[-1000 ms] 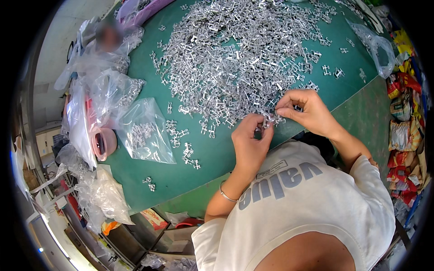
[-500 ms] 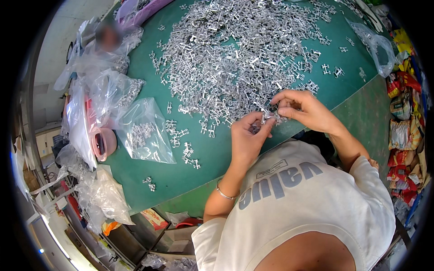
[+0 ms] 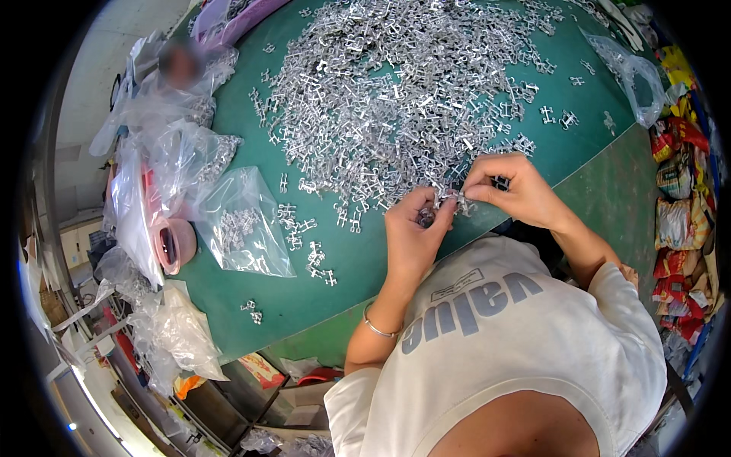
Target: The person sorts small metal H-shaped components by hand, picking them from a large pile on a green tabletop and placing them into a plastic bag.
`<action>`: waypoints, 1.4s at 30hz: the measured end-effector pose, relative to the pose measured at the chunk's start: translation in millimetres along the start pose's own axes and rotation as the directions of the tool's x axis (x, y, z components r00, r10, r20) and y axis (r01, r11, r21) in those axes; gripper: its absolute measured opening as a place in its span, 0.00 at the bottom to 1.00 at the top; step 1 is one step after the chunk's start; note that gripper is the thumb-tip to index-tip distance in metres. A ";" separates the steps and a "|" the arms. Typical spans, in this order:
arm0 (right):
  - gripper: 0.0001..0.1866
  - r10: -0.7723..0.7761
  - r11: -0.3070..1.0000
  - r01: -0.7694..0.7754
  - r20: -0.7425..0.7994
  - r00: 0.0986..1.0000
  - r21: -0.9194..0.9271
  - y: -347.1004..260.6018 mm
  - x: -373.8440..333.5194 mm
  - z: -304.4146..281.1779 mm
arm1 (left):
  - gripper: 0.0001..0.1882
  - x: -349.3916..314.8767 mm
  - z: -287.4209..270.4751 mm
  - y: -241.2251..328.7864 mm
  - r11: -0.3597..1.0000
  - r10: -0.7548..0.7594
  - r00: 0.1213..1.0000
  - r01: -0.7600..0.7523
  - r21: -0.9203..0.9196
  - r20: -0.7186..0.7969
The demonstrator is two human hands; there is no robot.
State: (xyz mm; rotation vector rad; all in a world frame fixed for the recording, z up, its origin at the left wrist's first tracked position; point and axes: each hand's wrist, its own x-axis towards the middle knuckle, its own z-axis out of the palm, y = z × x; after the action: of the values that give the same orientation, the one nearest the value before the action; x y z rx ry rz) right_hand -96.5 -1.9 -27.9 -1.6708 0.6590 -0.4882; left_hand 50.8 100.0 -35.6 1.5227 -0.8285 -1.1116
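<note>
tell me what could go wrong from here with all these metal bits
The left hand and right hand are close to the table's near edge, so anything dropped might fall off. The pile reaches the fingertips, so a bit could get lost in it. Loose pieces lie beside the bag and might be knocked or overlooked.

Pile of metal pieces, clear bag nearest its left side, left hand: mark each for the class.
Pile of metal pieces [image 3: 411, 114], head view: middle of the heap.
Clear bag [image 3: 242, 189], head view: bare film near its upper edge.
Left hand [image 3: 410, 238], head view: middle of the hand.
</note>
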 end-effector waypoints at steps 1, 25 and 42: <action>0.05 -0.002 1.000 0.002 -0.042 0.999 0.003 1.3 -0.3 1.6 | 0.05 -0.6 0.3 2.4 0.999 -0.012 1.000 0.012 -0.036 0.004; 0.12 -0.733 0.669 0.610 -0.247 0.633 -0.425 26.8 -1.4 29.5 | 0.04 -6.5 14.0 -6.1 0.967 0.254 0.939 -0.243 0.074 -0.233; 0.09 -0.328 0.944 0.318 -0.322 0.888 -0.085 15.6 -10.1 25.7 | 0.07 -3.7 24.3 -20.0 0.952 0.307 0.918 -0.300 0.069 -0.251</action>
State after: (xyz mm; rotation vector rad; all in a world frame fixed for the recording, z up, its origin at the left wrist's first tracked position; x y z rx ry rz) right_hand -90.1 21.9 -47.8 -1.7516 0.6317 -1.0235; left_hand 25.9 99.9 -55.3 1.4649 -0.8655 -0.6583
